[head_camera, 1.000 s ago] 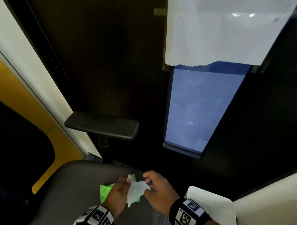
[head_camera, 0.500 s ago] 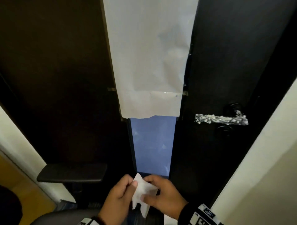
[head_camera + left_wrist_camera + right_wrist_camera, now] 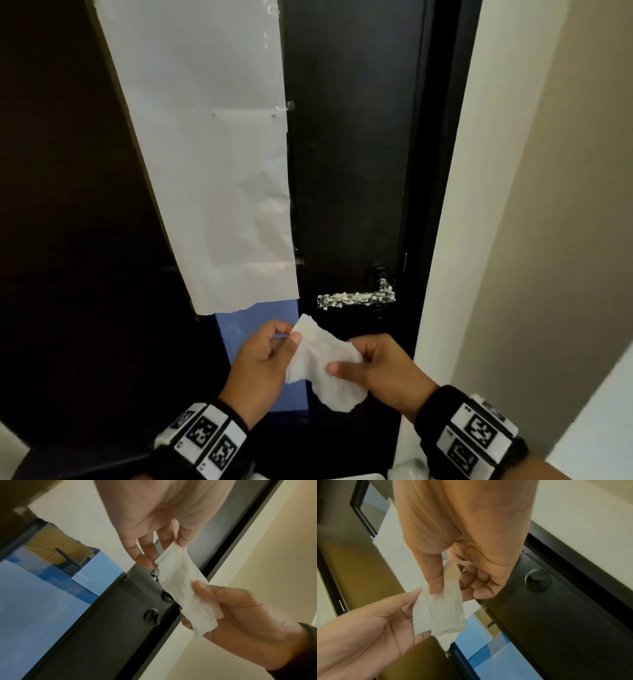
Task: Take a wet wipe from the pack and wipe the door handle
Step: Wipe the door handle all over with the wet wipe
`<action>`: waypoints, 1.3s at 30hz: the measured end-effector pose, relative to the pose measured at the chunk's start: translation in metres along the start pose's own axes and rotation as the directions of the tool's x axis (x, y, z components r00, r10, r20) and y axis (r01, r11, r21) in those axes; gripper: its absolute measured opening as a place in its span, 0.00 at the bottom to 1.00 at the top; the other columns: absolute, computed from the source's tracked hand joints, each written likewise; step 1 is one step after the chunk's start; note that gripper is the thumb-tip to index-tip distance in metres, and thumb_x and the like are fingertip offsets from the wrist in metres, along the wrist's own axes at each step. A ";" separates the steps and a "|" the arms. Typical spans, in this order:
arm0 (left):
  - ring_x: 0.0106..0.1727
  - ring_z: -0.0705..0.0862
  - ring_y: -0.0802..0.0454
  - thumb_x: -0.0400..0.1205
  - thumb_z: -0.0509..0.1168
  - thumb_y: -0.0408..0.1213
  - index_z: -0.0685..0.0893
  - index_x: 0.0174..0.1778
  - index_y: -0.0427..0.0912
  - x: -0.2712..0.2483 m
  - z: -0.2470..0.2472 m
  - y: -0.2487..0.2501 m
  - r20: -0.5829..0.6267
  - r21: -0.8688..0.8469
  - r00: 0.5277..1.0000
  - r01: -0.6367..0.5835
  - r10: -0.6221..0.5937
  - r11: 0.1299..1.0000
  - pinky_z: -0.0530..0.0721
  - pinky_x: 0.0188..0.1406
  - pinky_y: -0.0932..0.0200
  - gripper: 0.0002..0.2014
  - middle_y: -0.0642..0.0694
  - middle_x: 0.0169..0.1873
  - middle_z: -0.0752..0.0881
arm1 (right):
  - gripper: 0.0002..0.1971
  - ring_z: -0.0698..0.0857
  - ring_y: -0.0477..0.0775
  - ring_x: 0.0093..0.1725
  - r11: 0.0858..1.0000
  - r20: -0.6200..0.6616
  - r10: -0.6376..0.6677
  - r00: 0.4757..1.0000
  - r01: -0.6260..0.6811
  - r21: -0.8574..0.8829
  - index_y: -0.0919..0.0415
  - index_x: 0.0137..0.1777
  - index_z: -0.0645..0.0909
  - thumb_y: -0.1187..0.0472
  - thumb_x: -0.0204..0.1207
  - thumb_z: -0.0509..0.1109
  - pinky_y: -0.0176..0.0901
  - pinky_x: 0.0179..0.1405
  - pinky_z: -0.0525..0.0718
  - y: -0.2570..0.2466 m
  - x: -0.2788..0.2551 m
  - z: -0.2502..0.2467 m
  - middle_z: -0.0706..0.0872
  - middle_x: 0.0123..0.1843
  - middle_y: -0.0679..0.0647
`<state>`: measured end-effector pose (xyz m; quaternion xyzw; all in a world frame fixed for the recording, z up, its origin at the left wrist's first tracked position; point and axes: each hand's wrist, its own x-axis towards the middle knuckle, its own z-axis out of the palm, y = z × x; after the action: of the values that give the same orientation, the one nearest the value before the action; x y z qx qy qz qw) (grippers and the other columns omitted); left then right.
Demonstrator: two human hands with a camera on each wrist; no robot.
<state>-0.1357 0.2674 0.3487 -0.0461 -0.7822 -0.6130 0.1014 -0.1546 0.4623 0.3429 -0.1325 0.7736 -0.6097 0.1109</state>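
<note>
Nearest: both wrists carry black bands with square black-and-white marker tags [image 3: 205,435]. Left hand [image 3: 260,363] and right hand [image 3: 383,370] are raised in front of the door, the wet wipe [image 3: 322,363] stretched between them.

Left grip: thumb and fingertips pinch the wipe's upper left corner; the left wrist view shows the remaining fingers loosely extended. Right grip: thumb lies across the wipe's right side, fingers curled behind it, closed on the cloth. The wipe is white, crumpled, only partly unfolded; its lower edge hangs free below the right hand.

Just beyond and above the hands: the door handle [image 3: 356,299], a horizontal lever on the black door [image 3: 352,154], coated along its length with whitish speckled residue. Wipe and handle are apart, the wipe below the lever. A round thumb-turn lock [image 3: 151,616] sits on the door under the handle.

Left of the handle: a narrow blue-tinted glass panel [image 3: 253,322], its upper part covered by taped white paper sheets [image 3: 205,154].

Right side: cream door frame [image 3: 445,222] and beige wall [image 3: 565,205].
</note>
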 end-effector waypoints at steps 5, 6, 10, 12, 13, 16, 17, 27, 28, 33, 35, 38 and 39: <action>0.37 0.86 0.34 0.82 0.64 0.39 0.81 0.42 0.43 0.024 0.013 0.034 -0.009 0.056 0.998 -0.061 0.061 0.997 0.84 0.41 0.43 0.05 0.33 0.34 0.88 | 0.09 0.86 0.41 0.31 0.997 -0.038 -0.046 0.998 0.043 -0.071 0.57 0.32 0.85 0.62 0.72 0.78 0.34 0.32 0.82 -0.029 0.004 -0.029 0.87 0.29 0.45; 0.35 0.84 0.35 0.82 0.64 0.40 0.81 0.41 0.45 0.028 0.015 0.037 -0.008 0.066 0.998 -0.067 0.067 0.996 0.83 0.39 0.43 0.05 0.30 0.35 0.87 | 0.09 0.86 0.40 0.30 0.996 -0.047 -0.051 0.998 0.047 -0.081 0.56 0.32 0.84 0.62 0.72 0.78 0.33 0.31 0.82 -0.033 0.006 -0.034 0.87 0.29 0.45; 0.34 0.79 0.41 0.81 0.64 0.44 0.80 0.42 0.47 0.042 0.020 0.048 -0.007 0.087 0.997 -0.078 0.079 0.993 0.82 0.41 0.32 0.06 0.20 0.37 0.82 | 0.07 0.91 0.50 0.40 0.991 -0.034 -0.076 0.997 0.072 -0.115 0.63 0.42 0.88 0.59 0.73 0.77 0.41 0.42 0.89 -0.044 0.016 -0.053 0.92 0.40 0.55; 0.32 0.80 0.34 0.80 0.64 0.46 0.80 0.42 0.48 0.044 0.021 0.053 -0.022 0.100 0.997 -0.078 0.080 0.992 0.82 0.43 0.31 0.07 0.20 0.36 0.82 | 0.06 0.91 0.51 0.42 0.988 -0.025 -0.074 0.997 0.070 -0.135 0.61 0.42 0.88 0.59 0.73 0.77 0.43 0.45 0.89 -0.047 0.022 -0.057 0.92 0.42 0.57; 0.33 0.81 0.29 0.79 0.64 0.48 0.80 0.42 0.48 0.045 0.023 0.055 -0.032 0.105 0.997 -0.067 0.070 0.992 0.83 0.43 0.31 0.08 0.20 0.36 0.83 | 0.05 0.90 0.50 0.41 0.988 -0.021 -0.077 0.997 0.074 -0.139 0.60 0.41 0.88 0.59 0.73 0.76 0.42 0.44 0.89 -0.049 0.024 -0.059 0.91 0.41 0.57; 0.32 0.80 0.29 0.81 0.64 0.45 0.80 0.42 0.46 0.045 0.024 0.059 -0.058 0.128 0.998 -0.029 0.036 0.991 0.81 0.34 0.40 0.07 0.20 0.38 0.84 | 0.04 0.89 0.46 0.38 0.985 -0.011 -0.080 0.997 0.077 -0.157 0.59 0.40 0.87 0.60 0.74 0.76 0.43 0.44 0.88 -0.053 0.028 -0.061 0.90 0.39 0.54; 0.33 0.81 0.29 0.81 0.64 0.44 0.80 0.42 0.47 0.045 0.024 0.059 -0.068 0.144 0.997 -0.020 0.030 0.989 0.82 0.36 0.40 0.06 0.21 0.39 0.85 | 0.03 0.89 0.46 0.39 0.984 -0.007 -0.078 0.997 0.075 -0.163 0.59 0.41 0.88 0.60 0.74 0.76 0.44 0.45 0.89 -0.054 0.030 -0.062 0.91 0.39 0.54; 0.40 0.87 0.42 0.81 0.65 0.42 0.79 0.42 0.50 0.055 0.035 0.053 -0.145 0.168 0.989 0.050 -0.026 0.985 0.87 0.50 0.44 0.03 0.39 0.37 0.88 | 0.09 0.91 0.62 0.50 0.999 -0.023 0.006 1.000 -0.005 0.047 0.65 0.50 0.87 0.60 0.73 0.76 0.57 0.52 0.89 -0.050 0.038 -0.073 0.91 0.50 0.64; 0.36 0.86 0.48 0.82 0.64 0.39 0.79 0.44 0.46 0.054 0.037 0.053 -0.140 0.155 0.990 0.047 -0.025 0.987 0.87 0.46 0.53 0.02 0.43 0.34 0.87 | 0.09 0.90 0.62 0.50 0.995 -0.051 0.017 0.999 -0.012 0.097 0.64 0.49 0.88 0.60 0.74 0.76 0.57 0.53 0.89 -0.048 0.037 -0.077 0.91 0.50 0.63; 0.39 0.89 0.56 0.83 0.62 0.32 0.81 0.49 0.39 0.056 0.047 0.050 -0.076 0.141 0.997 0.009 0.002 0.990 0.84 0.46 0.65 0.04 0.46 0.36 0.90 | 0.09 0.90 0.59 0.48 0.974 -0.341 0.036 0.939 0.044 0.223 0.60 0.54 0.88 0.59 0.76 0.73 0.52 0.48 0.89 -0.048 0.043 -0.109 0.91 0.49 0.58; 0.43 0.89 0.48 0.82 0.63 0.34 0.82 0.50 0.42 0.060 0.047 0.050 -0.074 0.173 0.997 -0.005 0.018 0.985 0.86 0.52 0.55 0.04 0.49 0.37 0.91 | 0.09 0.89 0.55 0.43 0.986 -0.445 -0.037 0.895 0.105 0.129 0.62 0.53 0.88 0.59 0.77 0.71 0.47 0.42 0.87 -0.049 0.047 -0.122 0.91 0.46 0.56; 0.44 0.88 0.43 0.82 0.63 0.34 0.83 0.48 0.45 0.066 0.051 0.054 -0.072 0.192 0.997 -0.027 0.041 0.981 0.86 0.51 0.51 0.04 0.52 0.39 0.91 | 0.14 0.80 0.51 0.31 0.986 -0.537 -0.166 0.827 0.144 -0.082 0.68 0.40 0.86 0.58 0.79 0.67 0.41 0.32 0.79 -0.048 0.053 -0.134 0.82 0.33 0.56; 0.44 0.88 0.45 0.82 0.63 0.34 0.83 0.48 0.46 0.068 0.053 0.055 -0.073 0.198 0.996 -0.034 0.049 0.980 0.85 0.51 0.54 0.04 0.52 0.40 0.91 | 0.15 0.78 0.49 0.28 0.980 -0.557 -0.195 0.807 0.143 -0.135 0.64 0.34 0.85 0.58 0.79 0.66 0.37 0.29 0.76 -0.048 0.055 -0.137 0.80 0.29 0.54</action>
<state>-0.1961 0.3286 0.4038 -0.0284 -0.8331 -0.5321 0.1482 -0.2481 0.5582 0.4206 -0.0180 0.7822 -0.5947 -0.1850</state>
